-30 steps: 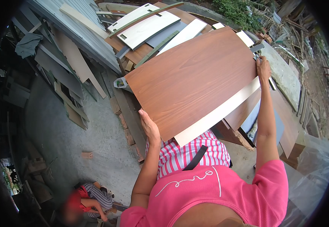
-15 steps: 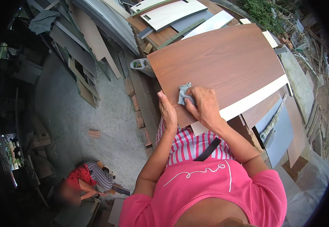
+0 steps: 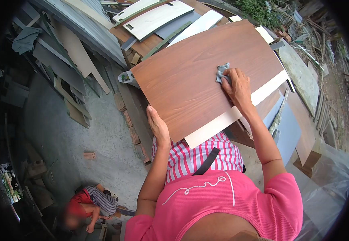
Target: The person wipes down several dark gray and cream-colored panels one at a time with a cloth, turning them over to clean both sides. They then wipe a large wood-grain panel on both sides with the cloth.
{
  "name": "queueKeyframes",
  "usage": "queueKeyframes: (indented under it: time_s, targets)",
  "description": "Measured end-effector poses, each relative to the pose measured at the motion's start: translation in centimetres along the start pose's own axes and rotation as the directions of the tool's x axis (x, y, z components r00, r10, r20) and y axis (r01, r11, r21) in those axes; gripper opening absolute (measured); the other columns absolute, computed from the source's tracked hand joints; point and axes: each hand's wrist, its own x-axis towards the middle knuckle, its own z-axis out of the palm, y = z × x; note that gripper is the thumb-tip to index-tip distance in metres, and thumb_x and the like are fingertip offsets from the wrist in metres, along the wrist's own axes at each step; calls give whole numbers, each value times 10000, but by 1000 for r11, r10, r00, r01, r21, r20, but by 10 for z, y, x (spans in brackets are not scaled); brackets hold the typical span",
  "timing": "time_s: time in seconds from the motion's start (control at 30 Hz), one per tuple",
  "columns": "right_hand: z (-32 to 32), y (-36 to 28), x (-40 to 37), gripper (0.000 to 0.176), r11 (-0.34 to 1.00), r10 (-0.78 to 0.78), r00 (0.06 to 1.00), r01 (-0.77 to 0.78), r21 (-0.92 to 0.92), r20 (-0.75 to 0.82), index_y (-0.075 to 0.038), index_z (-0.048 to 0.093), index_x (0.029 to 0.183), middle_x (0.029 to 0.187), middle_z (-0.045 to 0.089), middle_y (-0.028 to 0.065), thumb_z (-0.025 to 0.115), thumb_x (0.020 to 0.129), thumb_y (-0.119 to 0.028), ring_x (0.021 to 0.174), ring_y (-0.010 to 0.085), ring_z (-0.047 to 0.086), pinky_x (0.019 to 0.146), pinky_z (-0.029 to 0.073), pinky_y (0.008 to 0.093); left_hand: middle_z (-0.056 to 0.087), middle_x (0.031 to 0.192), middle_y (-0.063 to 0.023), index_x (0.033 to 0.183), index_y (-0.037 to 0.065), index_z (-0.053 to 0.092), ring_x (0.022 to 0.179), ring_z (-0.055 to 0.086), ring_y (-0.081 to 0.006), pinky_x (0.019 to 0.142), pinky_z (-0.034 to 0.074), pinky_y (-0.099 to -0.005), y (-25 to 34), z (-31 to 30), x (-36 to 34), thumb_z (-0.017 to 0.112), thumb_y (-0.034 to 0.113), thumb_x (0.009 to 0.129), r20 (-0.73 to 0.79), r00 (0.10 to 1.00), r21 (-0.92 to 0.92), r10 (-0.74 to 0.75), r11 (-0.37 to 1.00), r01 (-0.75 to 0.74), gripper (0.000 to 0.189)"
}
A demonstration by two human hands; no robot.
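The big brown wood-grain board (image 3: 198,76) sits where it was, flat across the pile of offcuts in front of the person, with its near edge over the striped apron. It takes up the middle of the view. What has moved is the right hand (image 3: 236,86). Half a second ago it was down at the near-left corner, almost beside the left hand, and now it has swept right across to the far right part of the panel. A second ago it was out at the far edge, so this looks like back-and-forth wiping. My read is that the job is well in hand, with passes covering the whole face.

The left hand (image 3: 158,128) has barely shifted. It is braced against the near-left edge with its fingers stretched out, steadying the panel, and it is not clasped round anything I can see.

The board's surface is smooth with a slight sheen and a warm reddish grain. A pale band (image 3: 230,116) runs along its near-right edge. No marks show from here.

Smallest of all is the grey cloth (image 3: 221,72). It is bunched under the right fingertips and pressed onto the wood, with a crumpled corner poking out on the far side.
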Motion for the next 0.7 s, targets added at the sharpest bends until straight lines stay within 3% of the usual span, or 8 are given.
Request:
queueKeyframes:
  time_s: [0.17, 0.3, 0.43, 0.7]
  targets:
    - [-21, 93, 27, 223, 963, 244, 965, -253, -92, -94, -86, 562, 1001, 944, 587, 139, 567, 837, -237, 910, 315, 563, 777, 391, 424, 454, 1203, -259, 1232, -94, 396, 1098, 463, -299, 956, 359, -369, 4, -1, -1, 252, 513, 972, 23, 999, -24, -48, 999, 49, 676]
    - [-35, 172, 40, 250, 935, 252, 941, -296, -193, -225, -87, 560, 1016, 974, 606, 158, 555, 845, -270, 911, 333, 584, 776, 429, 446, 452, 1210, -247, 1240, -93, 388, 1104, 460, -283, 960, 358, -355, 3, -1, -1, 260, 515, 971, 18, 998, -44, -67, 997, 67, 677]
    - [-44, 231, 43, 330, 828, 374, 881, -457, -325, -289, -111, 563, 1050, 1001, 608, 169, 509, 857, -373, 927, 358, 592, 787, 440, 470, 453, 1215, -242, 1241, -92, 390, 1110, 459, -279, 963, 356, -346, 6, -1, -1, 264, 514, 971, 11, 998, -54, -62, 997, 63, 675]
    - [-54, 274, 43, 401, 745, 596, 767, -639, -193, -238, -103, 568, 1102, 1043, 613, 206, 510, 840, -401, 977, 383, 582, 832, 435, 470, 457, 1196, -254, 1239, -86, 397, 1089, 468, -296, 951, 365, -359, -3, -3, 3, 251, 508, 973, 33, 999, -42, -21, 999, 22, 667]
